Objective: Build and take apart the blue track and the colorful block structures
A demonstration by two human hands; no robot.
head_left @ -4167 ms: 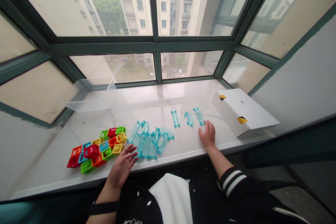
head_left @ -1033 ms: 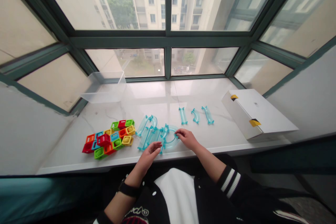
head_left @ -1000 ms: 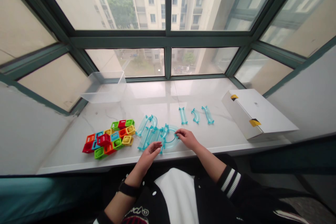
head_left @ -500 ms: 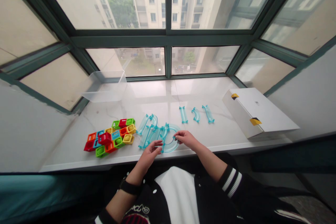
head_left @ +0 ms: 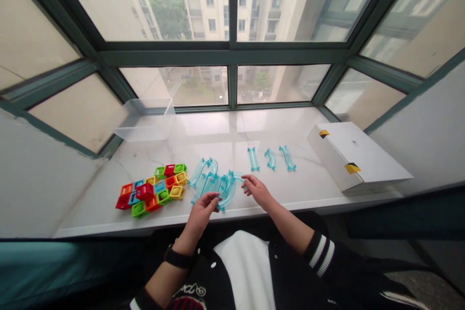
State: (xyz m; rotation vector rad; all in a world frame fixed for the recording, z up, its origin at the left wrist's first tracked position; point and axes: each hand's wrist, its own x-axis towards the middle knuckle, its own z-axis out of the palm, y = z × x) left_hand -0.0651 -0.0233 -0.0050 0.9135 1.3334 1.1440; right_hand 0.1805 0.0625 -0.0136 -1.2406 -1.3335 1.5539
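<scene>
Both hands have lifted the curved track piece (head_left: 229,189) off the heap (left hand (head_left: 202,207) pinching its 7 o'clock end, right hand (head_left: 256,189) grasping its 3 o'clock end), so it is now separated.

Heap of curved track pieces (head_left: 212,183) at the front of the windowsill (head_left: 225,138), cluster of blocks (head_left: 152,190) just left of the heap, three separate track pieces (head_left: 271,158) right of it and farther back, closed box (head_left: 354,157) at far right, open tub (head_left: 145,118) behind the heap to the left.

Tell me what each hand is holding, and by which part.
Both grip one curved translucent blue plastic track piece: left hand at its near end, right hand at its far end.
</scene>
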